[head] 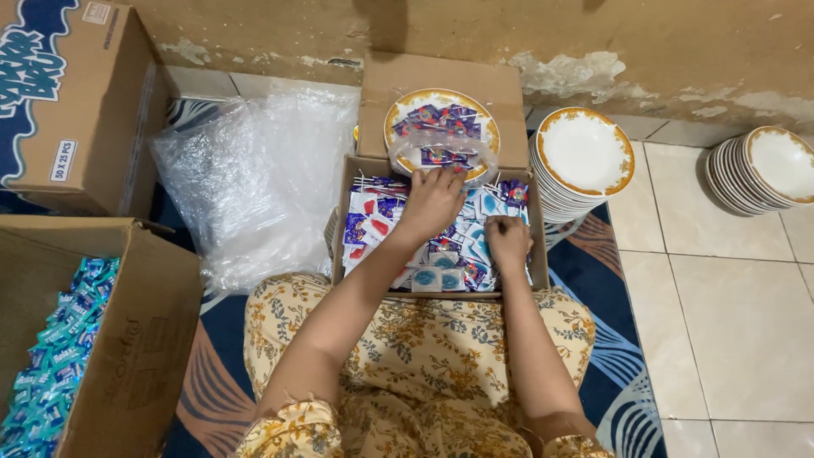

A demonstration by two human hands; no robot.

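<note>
— Two hands are down in the shallow cardboard box point(441, 227) on the lap. What are they doing?

— Her left hand point(431, 202) lies flat, fingers spread and released, on the small sachets point(373, 222) near the far edge. Her right hand point(507, 241) is curled over the packets on the right; whether it grips one, I cannot tell.

— How would those sachets handle?

— Light, soft and likely slippery, I'd judge, since they look like thin glossy film. Pinching one by a flat edge or corner seems best; a heap would slide apart.

— And their look?

— Tiny square packets in white, blue, purple and red, lying loose and overlapping in the box.

— What lies just beyond it?

— One gold-rimmed plate point(441, 131) loaded with similar sachets, apparently inside a clear bag, resting on the box flap. Stacked plates point(585, 157) stand to the right, with a second stack point(767, 170) farther right, and a heap of clear plastic bags point(254, 182) lies on the floor to the left.
</note>
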